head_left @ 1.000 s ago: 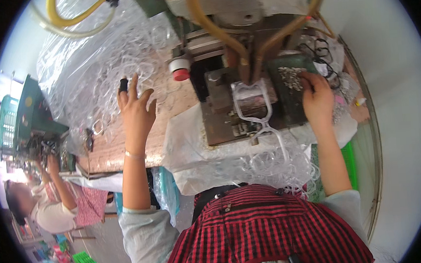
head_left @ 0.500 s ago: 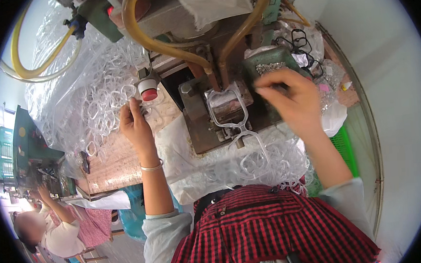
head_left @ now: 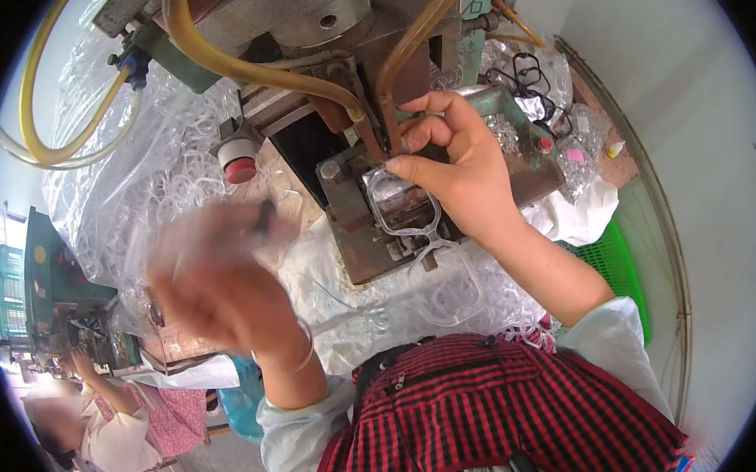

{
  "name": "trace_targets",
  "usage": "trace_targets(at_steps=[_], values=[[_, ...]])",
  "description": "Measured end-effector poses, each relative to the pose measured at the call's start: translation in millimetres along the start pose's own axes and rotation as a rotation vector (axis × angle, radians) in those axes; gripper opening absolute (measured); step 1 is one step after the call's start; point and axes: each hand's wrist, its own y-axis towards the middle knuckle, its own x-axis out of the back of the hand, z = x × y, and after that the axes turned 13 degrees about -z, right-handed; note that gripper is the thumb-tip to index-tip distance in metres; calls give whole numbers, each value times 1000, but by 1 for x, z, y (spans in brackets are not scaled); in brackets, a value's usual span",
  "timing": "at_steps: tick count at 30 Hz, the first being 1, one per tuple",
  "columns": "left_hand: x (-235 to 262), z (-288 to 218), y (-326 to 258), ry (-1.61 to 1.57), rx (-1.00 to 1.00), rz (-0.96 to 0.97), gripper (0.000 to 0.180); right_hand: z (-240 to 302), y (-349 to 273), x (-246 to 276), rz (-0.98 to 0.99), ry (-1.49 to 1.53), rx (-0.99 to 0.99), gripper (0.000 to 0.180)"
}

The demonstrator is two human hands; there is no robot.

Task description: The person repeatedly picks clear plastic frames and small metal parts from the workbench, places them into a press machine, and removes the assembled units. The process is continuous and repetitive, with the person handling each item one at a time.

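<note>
A clear plastic eyeglass frame (head_left: 430, 231) rests with one rim on the metal fixture of a press-like machine (head_left: 355, 207); its other rim hangs over the front edge. My right hand (head_left: 469, 170) is at that fixture, thumb and fingers pinched together at the upper end of the frame, beneath two copper-coloured prongs (head_left: 391, 123). What the fingertips hold is too small and covered to name. My left hand (head_left: 216, 272) is a blur of motion over the table's left side, near a red push button (head_left: 240, 169); its fingers cannot be made out.
Clear frames (head_left: 192, 169) pile up at the left in plastic; more lie in front of my lap. A green tray (head_left: 525, 162) of small metal parts stands right of the fixture. Yellow hoses (head_left: 238, 67) arch overhead. Another person (head_left: 121, 425) sits at far left.
My right hand has gone from beside the metal-parts tray leftward to the fixture. My left hand has moved down and left from near the red button. The view has shifted slightly.
</note>
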Motion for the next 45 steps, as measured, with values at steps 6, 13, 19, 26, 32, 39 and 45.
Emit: trace_targets(at_steps=[6, 13, 19, 26, 32, 39, 45], values=[[-1, 22, 7, 178, -131, 45, 32, 39, -35, -1, -18, 13, -111, 52], [-10, 22, -64, -49, -353, 590, 26, -25, -39, 66, -150, -553, 216, 37], [17, 30, -82, 9, -363, 549, 16, -35, -28, 116, -27, -870, 274, 25], [16, 19, -50, 142, -680, 596, 19, -36, -27, 108, -93, -921, 258, 21], [15, 5, -38, 267, -784, 758, 23, -40, -32, 118, -74, -912, 228, 19], [5, 11, -39, 112, -615, 817, 22, -29, 10, 127, -401, -436, 156, 21], [2, 15, -36, 95, -664, 812, 24, -32, -16, 135, -143, -992, 50, 16]])
